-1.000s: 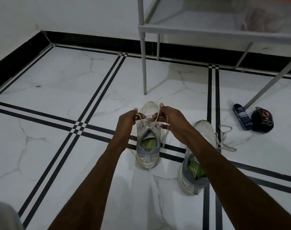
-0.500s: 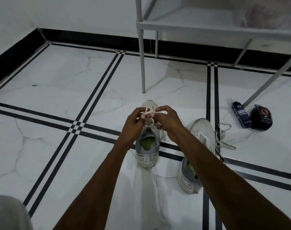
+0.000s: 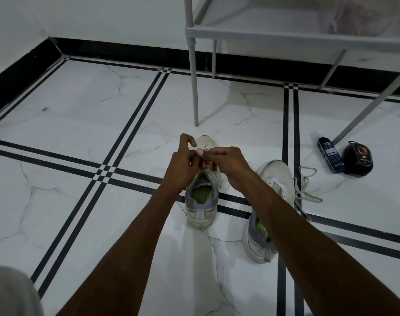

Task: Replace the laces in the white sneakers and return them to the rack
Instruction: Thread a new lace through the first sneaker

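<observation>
Presently, step in hand: tying off the lace (image 3: 208, 148) on the left sneaker (image 3: 202, 197), which stands on the floor (image 3: 80, 124) near the middle of the view, toe toward the rack (image 3: 285, 35), heel toward the person; this is a judgement from where the fingers sit.
Left hand (image 3: 182, 165): curled at the top of the sneaker's throat, pinching lace between thumb and fingers; forefinger hooked up and free.
Right hand (image 3: 228, 163): fingers bent, pinching a small loop of the pale lace just beside the left thumb; the two hands touch over the eyelets.
Second sneaker (image 3: 272, 201): on the floor to the right of the first, partly behind the right forearm; its lace (image 3: 306, 188) trails loose over the floor on the far side, so it looks not yet tied.
Rack: its nearest leg (image 3: 195, 87) stands on the floor beyond the left sneaker's toe; the shelf edge is above, toward the back wall.
Doing it well: keep both lace ends taut while the loop is formed, so the crossings below do not slacken; pull the loops level and outward, not upward, or the light shoe will likely lift or tip; check that the ends come out even.
Risk: the lace is thin and pale against a pale shoe; a slipped pinch would undo the knot.
Nearby: a blue bottle (image 3: 330, 155) and a dark round object (image 3: 357, 158) lie on the floor to the right, well apart from the hands.
</observation>
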Motion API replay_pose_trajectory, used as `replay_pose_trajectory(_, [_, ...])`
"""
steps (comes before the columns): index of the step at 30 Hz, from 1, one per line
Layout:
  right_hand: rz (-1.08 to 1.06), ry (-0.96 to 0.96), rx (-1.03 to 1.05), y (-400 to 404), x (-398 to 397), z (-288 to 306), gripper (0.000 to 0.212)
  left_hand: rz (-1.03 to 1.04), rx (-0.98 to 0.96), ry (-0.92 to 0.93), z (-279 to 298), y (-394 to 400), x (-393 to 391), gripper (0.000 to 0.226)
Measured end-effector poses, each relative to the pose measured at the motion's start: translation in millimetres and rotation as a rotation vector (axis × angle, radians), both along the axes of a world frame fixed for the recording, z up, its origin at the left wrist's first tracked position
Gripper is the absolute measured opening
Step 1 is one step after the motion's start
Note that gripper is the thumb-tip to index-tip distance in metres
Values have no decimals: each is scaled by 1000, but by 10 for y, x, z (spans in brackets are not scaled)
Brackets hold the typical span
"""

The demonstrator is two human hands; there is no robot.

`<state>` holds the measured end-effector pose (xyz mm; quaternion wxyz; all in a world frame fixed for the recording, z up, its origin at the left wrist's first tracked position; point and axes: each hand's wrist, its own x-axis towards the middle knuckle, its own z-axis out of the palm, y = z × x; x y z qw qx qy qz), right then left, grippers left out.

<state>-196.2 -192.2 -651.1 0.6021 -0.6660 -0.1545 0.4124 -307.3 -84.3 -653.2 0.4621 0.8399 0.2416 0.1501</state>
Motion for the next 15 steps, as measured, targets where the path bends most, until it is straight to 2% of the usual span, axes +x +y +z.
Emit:
replay_pose_trajectory(2, [-84, 90, 18, 19, -39, 4, 34, 11, -58, 37, -6, 7, -5, 29])
replay_pose_trajectory(4, [-170, 192, 33, 34, -68, -9, 28, 20, -198, 53, -9, 9, -35, 35])
replay_pose_trajectory(7, [-201, 170, 37, 17, -50, -66, 22, 89, -412, 70, 3, 8, -95, 46])
replay_pose_trajectory(9, [-116, 42, 37, -38, 1, -107, 19, 173, -518, 74, 1, 6, -119, 50])
replay_pose_trajectory(11, [48, -179, 1, -103, 52, -106, 14, 222, -568, 60, -41, 21, -117, 48])
replay_pose_trajectory(15, [321, -660, -216, -126, 122, -42, 12, 259, -577, 58, -87, 29, -97, 44])
